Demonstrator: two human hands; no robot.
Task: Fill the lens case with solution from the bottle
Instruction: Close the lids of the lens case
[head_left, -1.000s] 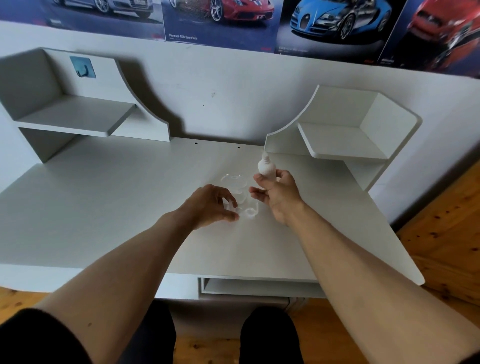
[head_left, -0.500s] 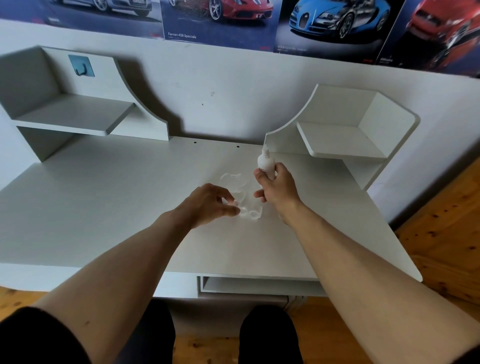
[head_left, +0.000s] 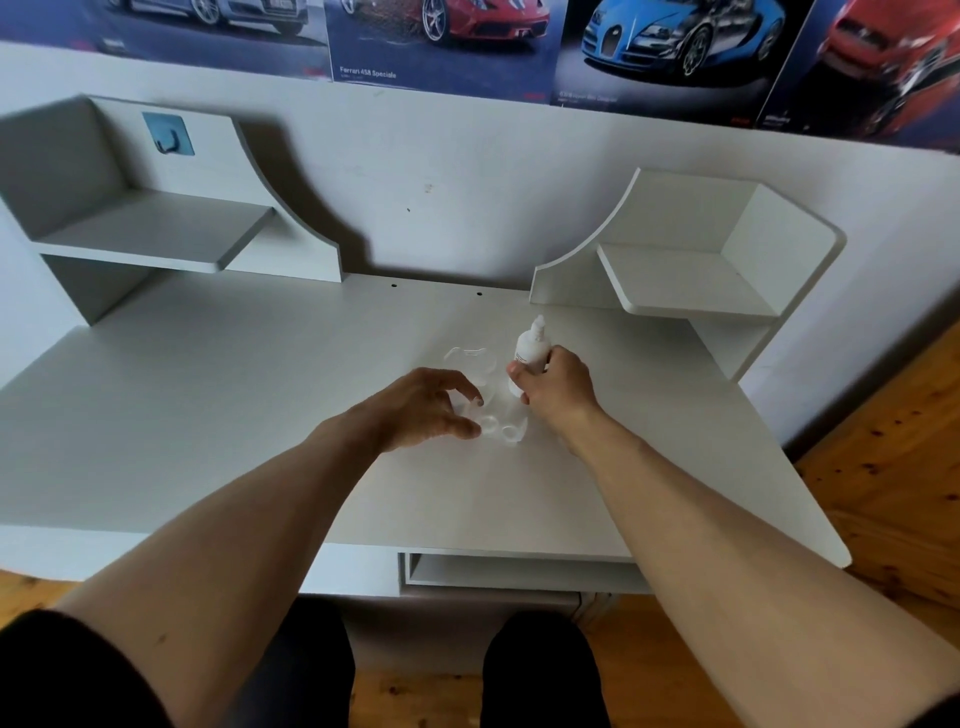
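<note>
A small white solution bottle (head_left: 531, 349) stands upright with its nozzle up, and my right hand (head_left: 558, 387) is wrapped around its lower part. The clear lens case (head_left: 503, 430) lies open on the white desk (head_left: 208, 395), its two round wells toward me and its clear lid (head_left: 467, 359) lying behind. My left hand (head_left: 422, 409) rests beside the case on its left, fingers spread, thumb and forefinger touching its edge. The bottle sits just right of and behind the wells.
Two raised corner shelves flank the desk, one at the left (head_left: 150, 234) and one at the right (head_left: 691, 280), close behind the bottle. A blue hook (head_left: 169, 134) hangs on the left shelf's back. Car posters line the wall. Wooden floor lies to the right.
My right hand has moved the bottle slightly back and away from the case and set it more upright. My left hand has opened its fingers a little beside the case.
</note>
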